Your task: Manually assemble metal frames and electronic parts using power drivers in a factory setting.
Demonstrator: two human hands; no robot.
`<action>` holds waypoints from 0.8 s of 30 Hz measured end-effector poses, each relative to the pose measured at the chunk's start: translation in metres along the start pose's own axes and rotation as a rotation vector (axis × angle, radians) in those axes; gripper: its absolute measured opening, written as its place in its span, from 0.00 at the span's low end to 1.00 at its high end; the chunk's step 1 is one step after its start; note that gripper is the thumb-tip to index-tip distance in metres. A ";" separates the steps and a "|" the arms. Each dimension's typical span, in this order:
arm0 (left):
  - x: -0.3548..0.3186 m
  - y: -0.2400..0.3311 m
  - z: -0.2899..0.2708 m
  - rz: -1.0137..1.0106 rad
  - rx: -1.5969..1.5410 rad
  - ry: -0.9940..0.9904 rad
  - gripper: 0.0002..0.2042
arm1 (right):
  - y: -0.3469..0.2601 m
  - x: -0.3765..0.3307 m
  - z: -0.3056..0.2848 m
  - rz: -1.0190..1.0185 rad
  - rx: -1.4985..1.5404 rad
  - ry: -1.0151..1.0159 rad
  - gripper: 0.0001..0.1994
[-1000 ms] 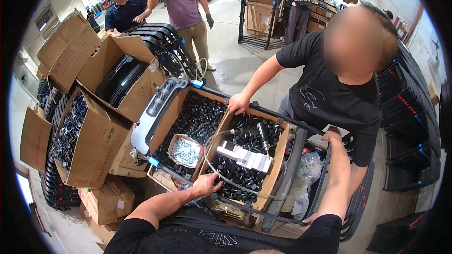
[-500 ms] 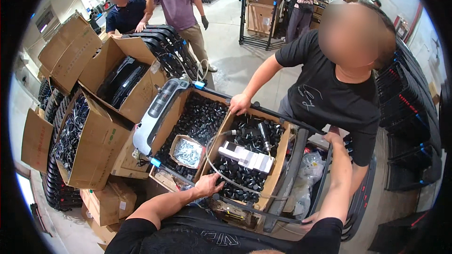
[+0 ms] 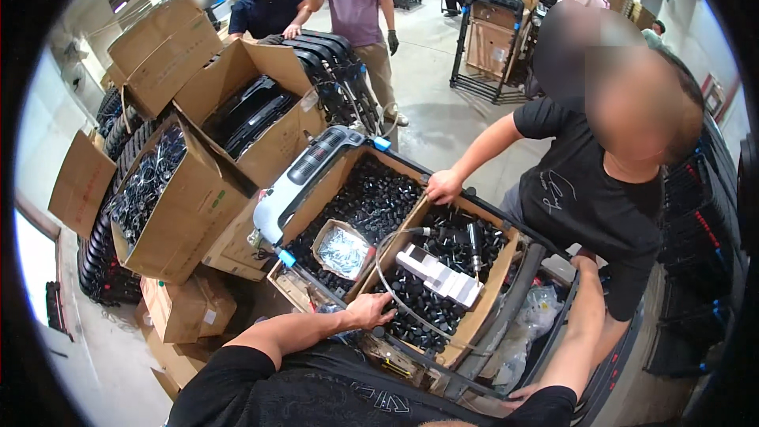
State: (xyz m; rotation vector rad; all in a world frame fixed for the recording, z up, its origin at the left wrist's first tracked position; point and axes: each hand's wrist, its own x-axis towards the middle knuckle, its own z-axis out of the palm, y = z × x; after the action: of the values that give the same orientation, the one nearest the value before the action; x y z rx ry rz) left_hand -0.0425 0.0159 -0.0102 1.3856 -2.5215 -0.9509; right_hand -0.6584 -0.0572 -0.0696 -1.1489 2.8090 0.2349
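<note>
A black tubular frame (image 3: 421, 172) with a grey vented end cover (image 3: 310, 174) lies across open cartons of black knobs. My left hand (image 3: 370, 311) is closed over its near rail, beside the carton. My right arm reaches up at the right; my right hand (image 3: 585, 261) is closed at the frame's far right part, its fingers partly hidden. A co-worker opposite grips the far rail with one hand (image 3: 445, 187); this person's other arm crosses behind my forearm, with that hand (image 3: 525, 395) at the near right corner.
Inside the cartons are a small box of screws (image 3: 342, 251), a power driver (image 3: 474, 247) with a hose, and a white block-like box (image 3: 439, 275). Cartons of cables (image 3: 150, 186) and black panels (image 3: 251, 115) stand left. More people and stacked frames (image 3: 688, 213) surround the area.
My view has shifted, so the scene sits further right and slightly lower. Both my hands stay on the frame, as do the co-worker's. The frame itself shows no clear movement over the cartons.
</note>
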 end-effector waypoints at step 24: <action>0.001 -0.004 0.003 -0.002 0.002 -0.023 0.21 | -0.029 0.012 0.022 0.139 0.164 0.065 0.19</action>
State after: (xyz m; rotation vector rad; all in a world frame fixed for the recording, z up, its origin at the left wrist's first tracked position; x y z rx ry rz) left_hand -0.0416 0.0152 -0.0148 1.3867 -2.5387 -0.9699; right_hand -0.6456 -0.0816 -0.0965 -0.9447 2.9039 -0.0230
